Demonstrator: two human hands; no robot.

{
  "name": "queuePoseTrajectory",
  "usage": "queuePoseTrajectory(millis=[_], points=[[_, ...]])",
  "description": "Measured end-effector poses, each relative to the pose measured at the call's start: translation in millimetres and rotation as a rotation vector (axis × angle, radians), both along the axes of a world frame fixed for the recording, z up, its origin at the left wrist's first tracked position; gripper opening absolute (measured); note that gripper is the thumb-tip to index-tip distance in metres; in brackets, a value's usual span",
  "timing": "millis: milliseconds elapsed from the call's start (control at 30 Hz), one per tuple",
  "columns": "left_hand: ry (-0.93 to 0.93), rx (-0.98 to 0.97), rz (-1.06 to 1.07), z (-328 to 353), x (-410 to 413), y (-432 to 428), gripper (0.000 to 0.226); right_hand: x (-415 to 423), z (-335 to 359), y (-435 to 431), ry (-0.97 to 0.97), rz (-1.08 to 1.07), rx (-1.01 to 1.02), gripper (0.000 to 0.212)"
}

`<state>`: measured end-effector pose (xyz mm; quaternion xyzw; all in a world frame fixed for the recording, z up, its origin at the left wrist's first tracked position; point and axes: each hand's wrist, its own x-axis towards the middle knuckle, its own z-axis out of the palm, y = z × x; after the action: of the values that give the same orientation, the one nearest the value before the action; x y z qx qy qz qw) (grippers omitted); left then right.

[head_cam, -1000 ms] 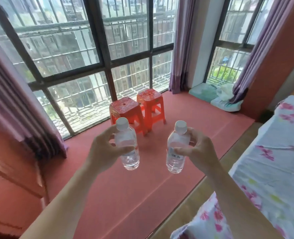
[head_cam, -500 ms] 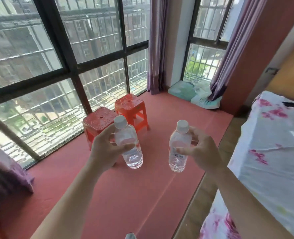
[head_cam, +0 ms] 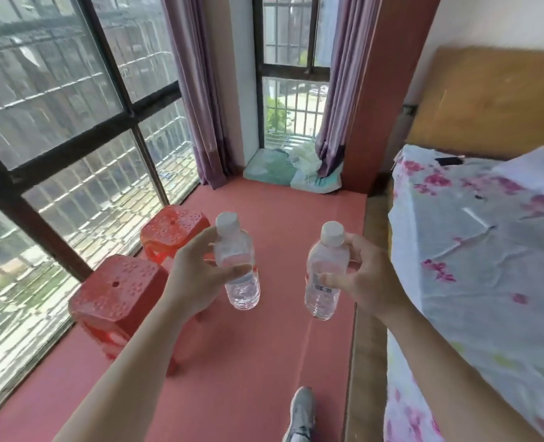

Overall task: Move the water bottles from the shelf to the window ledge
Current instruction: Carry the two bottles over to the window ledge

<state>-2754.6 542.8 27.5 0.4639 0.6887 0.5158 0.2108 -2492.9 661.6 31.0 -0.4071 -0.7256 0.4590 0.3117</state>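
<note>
I carry two clear water bottles with white caps, upright, in the air over the red window ledge platform [head_cam: 264,362]. My left hand [head_cam: 197,275] grips the left bottle [head_cam: 237,266] round its middle. My right hand [head_cam: 364,279] grips the right bottle [head_cam: 323,275], fingers curled round its shoulder and label. The two bottles are apart, about a hand's width between them. No shelf is in view.
Two red plastic stools [head_cam: 117,291] [head_cam: 173,231] stand by the barred window [head_cam: 57,138] on the left. Folded cloths and a cushion [head_cam: 293,170] lie in the far corner under purple curtains [head_cam: 200,90]. A bed with a flowered sheet [head_cam: 487,250] borders the right. My shoe [head_cam: 302,413] is on the platform.
The view has swung right and forward: the stools have slid to the left, the bed and headboard fill more of the right, and my shoe has appeared. Both hands still hold their bottles.
</note>
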Motion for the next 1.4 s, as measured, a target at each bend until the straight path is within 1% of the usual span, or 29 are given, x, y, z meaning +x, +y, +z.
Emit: queuePoseTrajectory(millis=[133, 233, 333, 467, 567, 667, 733, 933, 1033, 1100, 1233, 1400], points=[[0.023, -0.015, -0.033, -6, -25, 61, 0.070, -25, -9, 57, 0.003, -0.032, -0.012, 0.059], [0.026, -0.034, -0.018, -6, -50, 111, 0.069, -50, -13, 109, 0.025, -0.047, -0.021, 0.062], [0.031, -0.065, -0.002, 0, -75, 163, 0.066, -79, -11, 166, 0.029, -0.029, -0.029, 0.062], [0.029, -0.059, 0.044, 7, -104, 225, 0.063, -117, -3, 238, 0.026, 0.017, -0.005, 0.063], [0.015, -0.070, 0.068, 6, -127, 261, 0.065, -144, 4, 278, 0.023, 0.038, -0.012, 0.061], [0.009, -0.095, 0.072, 2, -157, 298, 0.059, -172, 5, 317, 0.014, 0.053, -0.016, 0.060], [0.012, -0.096, 0.065, -1, -177, 327, 0.065, -193, 4, 342, 0.006, 0.060, -0.021, 0.060], [0.042, -0.061, 0.008, -7, -249, 425, 0.070, -261, -10, 429, -0.039, 0.021, -0.009, 0.057], [0.049, -0.030, -0.040, -10, -289, 483, 0.068, -298, -10, 477, -0.030, -0.029, 0.005, 0.061], [0.050, -0.026, -0.082, -10, -312, 523, 0.067, -319, -7, 507, -0.006, -0.063, 0.014, 0.058], [0.065, -0.047, -0.164, -4, -346, 596, 0.067, -349, 1, 560, 0.020, -0.115, 0.004, 0.053], [0.035, -0.070, -0.218, -7, -377, 684, 0.065, -378, -7, 634, 0.038, -0.156, -0.032, 0.055]])
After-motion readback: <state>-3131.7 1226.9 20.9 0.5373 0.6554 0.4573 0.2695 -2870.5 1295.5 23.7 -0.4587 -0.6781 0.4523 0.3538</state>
